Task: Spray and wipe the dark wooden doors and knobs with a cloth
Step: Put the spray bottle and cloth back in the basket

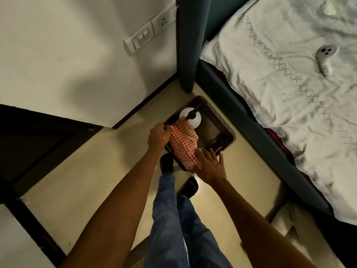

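head view | left hand [158,136] has its fingers curled on one end of the red-checked cloth [184,144] at the basket [222,120] rim | right hand [210,167] lies with fingers straight and apart on the cloth's other end | white spray bottle [191,118] stands inside the basket on the floor, beside the bed [280,84] | dark wooden door [38,136] at left

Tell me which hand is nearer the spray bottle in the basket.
Left. The left hand grips the checked cloth just beside the spray bottle; the right hand rests at the cloth's opposite end.
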`<state>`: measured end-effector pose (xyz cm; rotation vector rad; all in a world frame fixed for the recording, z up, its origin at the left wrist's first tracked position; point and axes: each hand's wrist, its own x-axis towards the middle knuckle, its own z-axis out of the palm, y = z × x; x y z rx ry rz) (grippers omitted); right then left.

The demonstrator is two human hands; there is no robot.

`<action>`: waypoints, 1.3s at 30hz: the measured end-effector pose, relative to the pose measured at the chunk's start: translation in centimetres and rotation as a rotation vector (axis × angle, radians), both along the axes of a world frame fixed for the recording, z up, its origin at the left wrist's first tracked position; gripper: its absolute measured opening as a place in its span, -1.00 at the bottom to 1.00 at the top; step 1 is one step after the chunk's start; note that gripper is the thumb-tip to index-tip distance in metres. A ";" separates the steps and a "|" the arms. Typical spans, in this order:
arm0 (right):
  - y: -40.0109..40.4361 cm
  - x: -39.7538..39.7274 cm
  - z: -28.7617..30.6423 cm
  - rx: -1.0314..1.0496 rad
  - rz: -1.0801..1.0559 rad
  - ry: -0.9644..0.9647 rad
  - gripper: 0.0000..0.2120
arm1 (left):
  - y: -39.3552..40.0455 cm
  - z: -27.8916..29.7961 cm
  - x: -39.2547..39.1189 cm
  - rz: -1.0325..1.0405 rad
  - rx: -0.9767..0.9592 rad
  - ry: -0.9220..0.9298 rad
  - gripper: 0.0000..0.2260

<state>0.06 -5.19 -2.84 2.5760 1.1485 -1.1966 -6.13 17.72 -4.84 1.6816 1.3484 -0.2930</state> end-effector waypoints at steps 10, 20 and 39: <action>7.3 0.4 -3.2 0.191 -0.318 0.338 -0.13 | 1.3 -0.1 -0.8 0.179 0.032 -0.124 -0.85; 5.2 1.9 -3.0 0.007 -0.184 0.260 -0.44 | 0.7 -0.1 -0.8 0.078 0.039 -0.058 -0.84; 0.0 -1.5 -1.3 0.002 -0.095 -0.087 -0.44 | 3.8 0.6 2.0 -1.685 0.852 0.379 -0.62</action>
